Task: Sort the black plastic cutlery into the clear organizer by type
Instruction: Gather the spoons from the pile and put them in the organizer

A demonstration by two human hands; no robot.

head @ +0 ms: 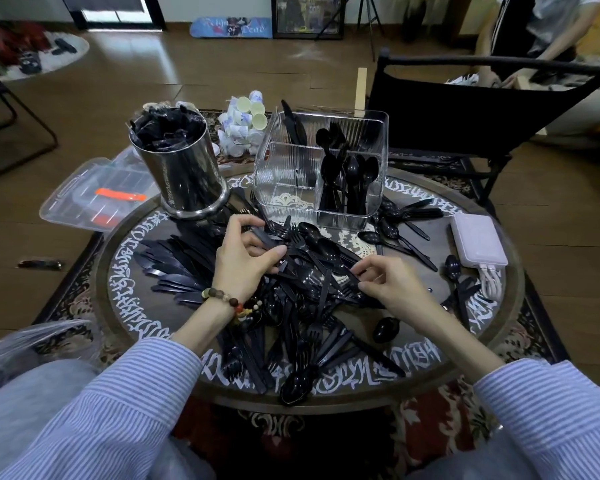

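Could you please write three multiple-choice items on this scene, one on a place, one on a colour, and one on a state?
1. Where do the sorted spoons stand in the clear organizer?
A front right compartment
B front left compartment
C outside it

2. What colour is the power bank?
A orange
B pale pink
C black

3. What is the left hand doing?
A resting flat
B pinching cutlery from the pile
C holding the steel canister

Answers: 1 A, the spoons fill the front right section. 2 B, its casing is pale pink. 3 B, its fingers curl round a black piece.
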